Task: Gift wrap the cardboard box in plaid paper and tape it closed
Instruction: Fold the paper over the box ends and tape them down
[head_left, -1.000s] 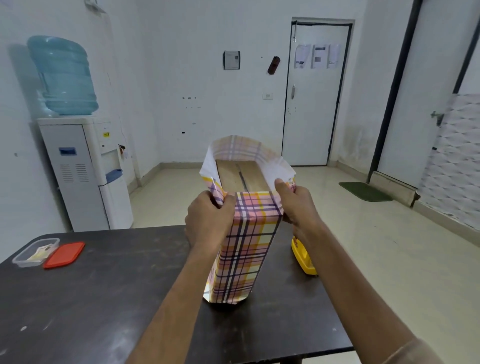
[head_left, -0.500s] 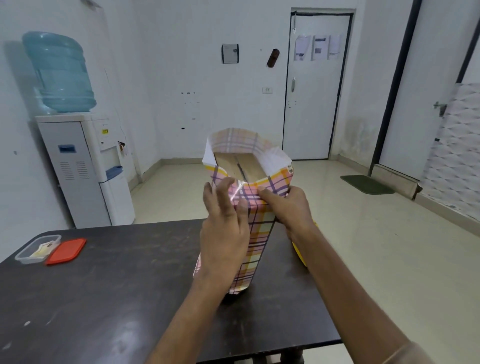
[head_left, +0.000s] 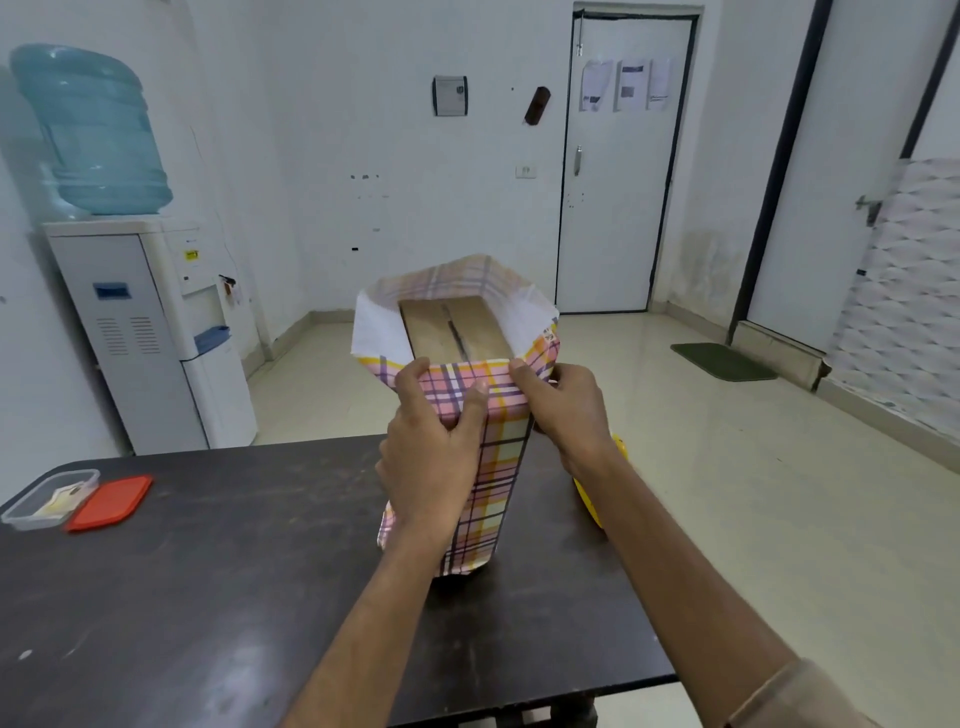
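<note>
**Hands pinch plaid flap over upright box**

Hands both at the top of the wrapped box, mid-table. Sweep from the left:

- Clear plastic tub (head_left: 49, 499) at the far left edge of the dark table (head_left: 208, 597), with a red lid (head_left: 110, 501) lying flat just beside it on the right. Contents of the tub are too small to make out.
- Water cooler (head_left: 150, 332) on the floor behind the table against the left wall, with a blue bottle on top.
- Left hand (head_left: 431, 457) grips the plaid paper (head_left: 493, 483) at the near top edge. Its thumb presses on the front face and its fingers curl round the left corner.
- Cardboard box (head_left: 449, 332) stands on end on the table, sleeved in the paper. Its brown top is bare and a dark seam runs down the middle. The paper rises above it as an open collar, white inside at the left and right, plaid at the far side. The near flap is folded down toward the box edge.
- Right hand (head_left: 566, 410) holds the same flap at the right corner. Its thumb lies along the fold and its fingers wrap the right side of the paper.
- Yellow object (head_left: 589, 501) on the table behind the right wrist, mostly hidden; cannot tell what it is.
- White door (head_left: 623, 182) closed in the back wall, with papers stuck on its upper part.
- Green mat (head_left: 722, 361) on the floor to the right.
</note>
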